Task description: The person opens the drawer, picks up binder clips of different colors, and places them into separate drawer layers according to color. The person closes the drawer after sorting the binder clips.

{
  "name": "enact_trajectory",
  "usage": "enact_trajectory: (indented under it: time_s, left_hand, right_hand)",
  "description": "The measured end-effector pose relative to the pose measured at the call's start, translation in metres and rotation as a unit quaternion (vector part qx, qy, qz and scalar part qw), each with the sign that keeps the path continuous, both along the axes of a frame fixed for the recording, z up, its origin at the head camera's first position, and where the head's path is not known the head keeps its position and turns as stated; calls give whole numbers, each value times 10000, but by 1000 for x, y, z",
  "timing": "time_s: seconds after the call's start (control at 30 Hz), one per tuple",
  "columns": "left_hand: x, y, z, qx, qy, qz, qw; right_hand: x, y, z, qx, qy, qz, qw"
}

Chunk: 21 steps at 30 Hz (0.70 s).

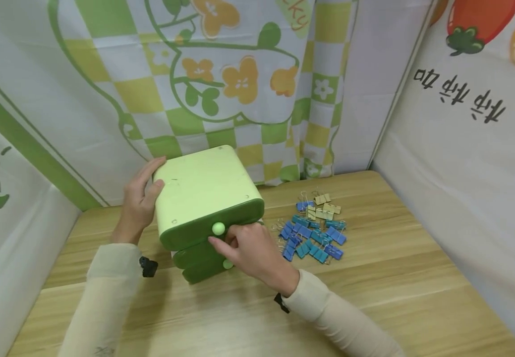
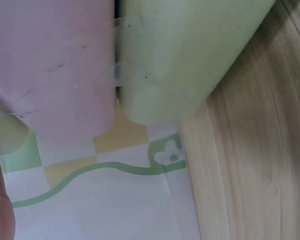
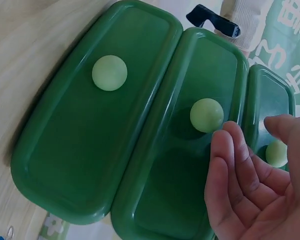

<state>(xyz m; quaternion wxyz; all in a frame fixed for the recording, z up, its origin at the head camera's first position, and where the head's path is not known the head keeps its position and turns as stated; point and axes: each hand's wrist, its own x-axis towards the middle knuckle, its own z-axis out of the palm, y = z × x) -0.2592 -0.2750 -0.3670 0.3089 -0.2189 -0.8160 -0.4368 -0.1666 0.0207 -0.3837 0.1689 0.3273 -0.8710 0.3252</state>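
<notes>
A small drawer cabinet (image 1: 203, 186) with a pale green top stands on the table, with three dark green drawer fronts bearing round light green knobs. My left hand (image 1: 139, 198) rests against its left side, thumb and fingers at the top edge. In front of the drawers is my right hand (image 1: 255, 250), which covers the middle knob in the head view. The right wrist view shows the fingertips (image 3: 224, 142) beside the middle knob (image 3: 206, 115), with the thumb near the top knob (image 3: 276, 153). Whether they touch the middle knob, I cannot tell.
A pile of blue, teal and yellow binder clips (image 1: 313, 233) lies right of the cabinet on the wooden table (image 1: 400, 277). Behind the cabinet hangs a patterned curtain (image 1: 239, 129). Clear tape (image 2: 119, 52) spans the gap between pink and green cabinet parts.
</notes>
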Motion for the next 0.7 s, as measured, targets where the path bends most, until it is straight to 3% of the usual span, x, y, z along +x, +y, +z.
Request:
enact_trajectory:
  time_s: [0.5,0.7]
  left_hand:
    - [10,-2,-8,424,819,603,9939]
    - [21,7,-10,521,812,819,9920]
  right_hand:
    - [-3,-8,-3,-292,-156,-135,9994]
    - [-1,-4,4,-447,-398,-252,9979]
